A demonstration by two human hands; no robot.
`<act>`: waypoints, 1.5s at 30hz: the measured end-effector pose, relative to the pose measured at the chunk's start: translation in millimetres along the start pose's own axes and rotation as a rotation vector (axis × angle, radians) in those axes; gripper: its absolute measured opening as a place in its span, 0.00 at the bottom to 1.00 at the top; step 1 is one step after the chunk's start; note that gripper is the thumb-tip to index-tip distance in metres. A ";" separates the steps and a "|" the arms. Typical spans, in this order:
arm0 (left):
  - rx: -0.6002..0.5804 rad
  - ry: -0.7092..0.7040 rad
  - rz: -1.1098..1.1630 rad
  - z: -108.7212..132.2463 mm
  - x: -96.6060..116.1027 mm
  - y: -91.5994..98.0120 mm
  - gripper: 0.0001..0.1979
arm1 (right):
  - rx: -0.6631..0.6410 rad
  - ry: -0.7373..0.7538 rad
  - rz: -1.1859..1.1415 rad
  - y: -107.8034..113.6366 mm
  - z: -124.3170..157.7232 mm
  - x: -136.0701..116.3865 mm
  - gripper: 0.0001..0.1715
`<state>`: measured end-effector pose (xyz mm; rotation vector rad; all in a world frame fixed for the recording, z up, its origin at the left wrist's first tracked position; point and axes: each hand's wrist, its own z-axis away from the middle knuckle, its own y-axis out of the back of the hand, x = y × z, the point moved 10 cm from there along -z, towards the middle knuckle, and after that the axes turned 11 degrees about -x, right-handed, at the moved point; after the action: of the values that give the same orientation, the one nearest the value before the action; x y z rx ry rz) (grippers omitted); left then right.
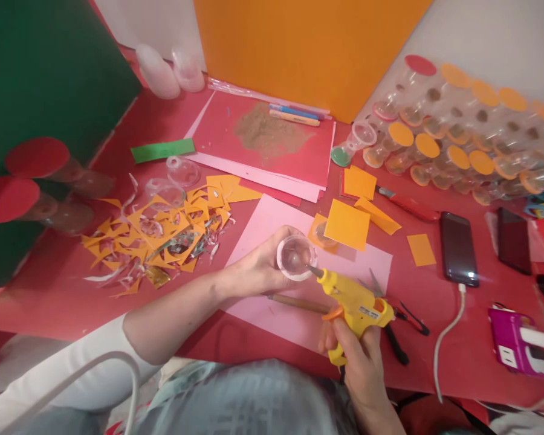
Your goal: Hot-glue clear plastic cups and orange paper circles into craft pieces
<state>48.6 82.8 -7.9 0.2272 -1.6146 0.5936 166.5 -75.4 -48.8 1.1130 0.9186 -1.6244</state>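
Note:
My left hand (266, 266) is wrapped round a clear plastic cup (297, 257), its open mouth tilted up toward me. In my right hand (356, 353) is a yellow glue gun (351, 296), with fingers at its orange trigger. The gun's metal nozzle touches or nearly touches the cup's rim on the right side. Below both lies a sheet of pink paper (249, 241). A brown stick-like tool (299, 303) rests on it, partly hidden by the gun. Scissors (396, 344) lie beneath and beside the gun. Orange paper squares (348, 225) lie just beyond the cup.
Orange paper scraps (163, 229) are heaped at left. Brown powder (272, 130) covers a red sheet at the back. Finished-looking plastic cup pieces (457, 127) with orange discs stand at back right. A red utility knife (408, 204), phone (459, 249) and purple power strip (517, 341) lie right.

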 end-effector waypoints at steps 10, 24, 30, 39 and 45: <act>-0.020 0.026 -0.017 0.2 -0.5 -1.1 0.13 | -0.018 0.027 0.006 2.0 -1.9 -1.1 0.26; -0.033 0.009 -0.017 0.0 1.1 0.4 0.14 | -0.060 0.027 0.024 -1.4 -1.3 -1.7 0.25; -0.036 0.008 0.006 -0.5 -2.6 0.2 0.17 | -0.004 0.013 0.022 2.5 -2.7 -2.5 0.26; -0.066 -0.023 0.117 -0.5 0.9 -3.2 0.16 | -0.068 0.017 0.050 -4.1 -0.5 -3.2 0.24; -0.092 -0.005 0.081 -1.5 -0.1 -5.0 0.17 | -0.027 0.019 0.020 0.4 -2.1 -2.3 0.25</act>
<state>52.3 79.4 -6.7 0.0958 -1.6576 0.5791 167.8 -73.0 -47.3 1.1180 0.9358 -1.5834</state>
